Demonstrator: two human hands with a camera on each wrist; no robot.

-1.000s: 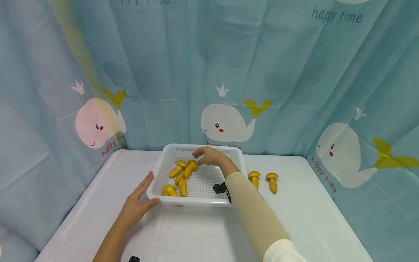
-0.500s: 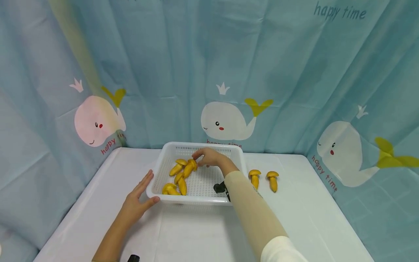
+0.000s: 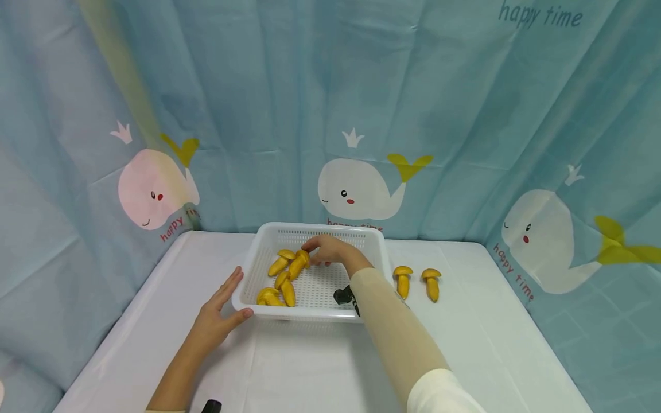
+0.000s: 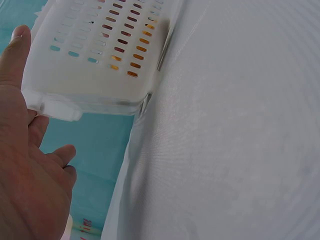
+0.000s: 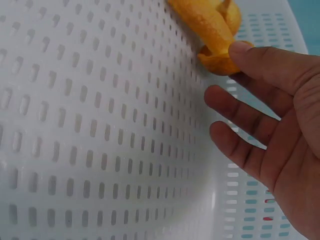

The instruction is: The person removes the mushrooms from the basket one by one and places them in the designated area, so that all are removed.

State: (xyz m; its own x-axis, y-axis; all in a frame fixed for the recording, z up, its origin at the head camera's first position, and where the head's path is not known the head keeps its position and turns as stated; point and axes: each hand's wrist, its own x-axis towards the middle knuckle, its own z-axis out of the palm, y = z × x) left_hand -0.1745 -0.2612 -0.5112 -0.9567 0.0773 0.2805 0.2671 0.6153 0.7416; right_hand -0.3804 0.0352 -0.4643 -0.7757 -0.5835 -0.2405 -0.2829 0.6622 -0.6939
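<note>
Yellow mushroom point(image 5: 202, 22), cap pinched by your right hand point(image 3: 333, 250) inside the white basket point(image 3: 310, 313); your left hand point(image 3: 209, 324), spread wide, touches the basket's rim.

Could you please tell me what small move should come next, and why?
Perhaps lift this yellow mushroom slightly: the right hand appears to pinch its cap, and the left hand touches the basket's rim, likely steadying it.
</note>
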